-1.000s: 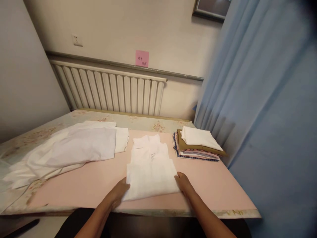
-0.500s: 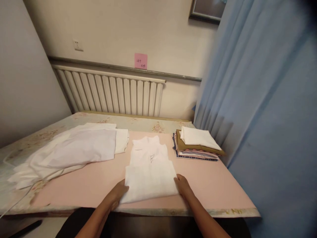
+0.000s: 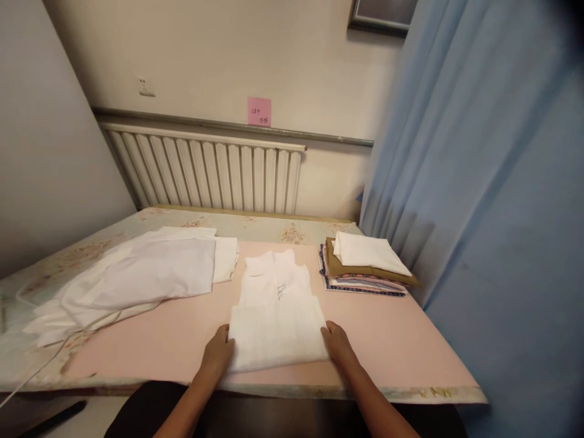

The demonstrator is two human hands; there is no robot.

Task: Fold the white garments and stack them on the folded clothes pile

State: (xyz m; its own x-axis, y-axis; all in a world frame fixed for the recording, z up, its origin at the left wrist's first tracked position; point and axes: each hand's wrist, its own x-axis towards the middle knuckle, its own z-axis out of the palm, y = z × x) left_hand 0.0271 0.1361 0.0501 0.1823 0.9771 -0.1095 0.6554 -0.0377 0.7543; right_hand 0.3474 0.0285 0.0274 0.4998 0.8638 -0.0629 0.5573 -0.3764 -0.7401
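One edge in left hand, one in right hand, both nearly closed, pinches folded white top, likely to steady the fold.

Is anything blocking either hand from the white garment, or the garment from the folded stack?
Nothing visible: the left hand and right hand touch the side edges of the white garment, and only pink cover shows between it and the folded stack.

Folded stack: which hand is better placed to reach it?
Right, I'd say: the right hand, at the right edge of the white garment, is nearer the stack. The left hand is at the opposite edge.
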